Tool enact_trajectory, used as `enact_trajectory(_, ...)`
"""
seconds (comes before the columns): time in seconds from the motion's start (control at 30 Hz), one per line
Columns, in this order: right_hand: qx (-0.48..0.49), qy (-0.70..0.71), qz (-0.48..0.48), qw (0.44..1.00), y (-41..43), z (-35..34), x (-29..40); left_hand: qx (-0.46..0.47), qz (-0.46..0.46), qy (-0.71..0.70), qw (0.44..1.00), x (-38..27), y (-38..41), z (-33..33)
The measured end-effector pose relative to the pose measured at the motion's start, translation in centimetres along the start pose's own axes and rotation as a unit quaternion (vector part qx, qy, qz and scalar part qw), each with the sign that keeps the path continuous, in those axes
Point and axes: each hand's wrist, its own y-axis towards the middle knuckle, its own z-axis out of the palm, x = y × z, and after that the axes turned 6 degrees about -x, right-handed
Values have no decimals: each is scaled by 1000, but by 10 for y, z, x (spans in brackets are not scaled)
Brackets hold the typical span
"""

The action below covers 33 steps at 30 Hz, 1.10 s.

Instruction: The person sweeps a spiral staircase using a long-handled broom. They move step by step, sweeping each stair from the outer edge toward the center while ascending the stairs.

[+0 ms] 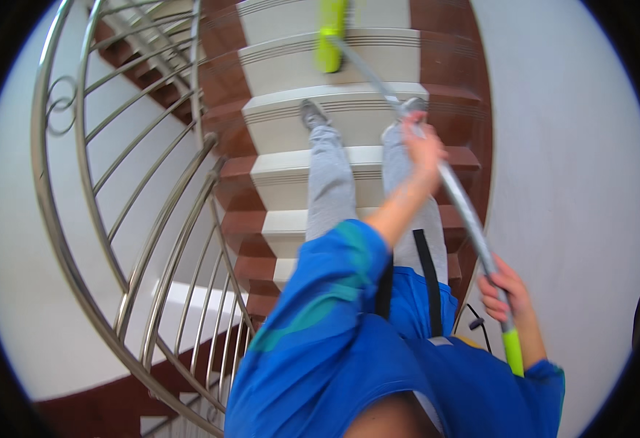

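Note:
A long-handled broom slants across the view, its grey metal handle [468, 213] ending in a lime-green grip [512, 352]. The lime-green broom head [330, 41] is blurred and lies over a white stair tread [380, 41] ahead of my feet; whether it touches the tread I cannot tell. My left hand [425, 143] is wrapped around the handle partway along, with the arm reaching across my body. Lower down, near the green grip, my right hand [506, 289] has its fingers closed around the same handle.
My grey shoes [313, 114] stand on the staircase, whose white centre is flanked by brown-red borders [454, 65]. To the left runs a curved stainless-steel railing [60, 230], with another flight [134, 65] beyond it. A white wall [566, 164] rises close on the right.

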Motion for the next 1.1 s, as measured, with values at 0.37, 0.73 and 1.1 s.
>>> enact_trajectory(0.37,189,45,149,970,71,49,-53,-103,68,124,985,-127,144,-173)
enact_trajectory(0.73,-50,-78,101,991,-35,-26,22,-107,97,348,926,2,92,-44)
enact_trajectory(1.1,-198,-62,-4,978,-195,-178,97,140,-67,51,987,234,-21,187)
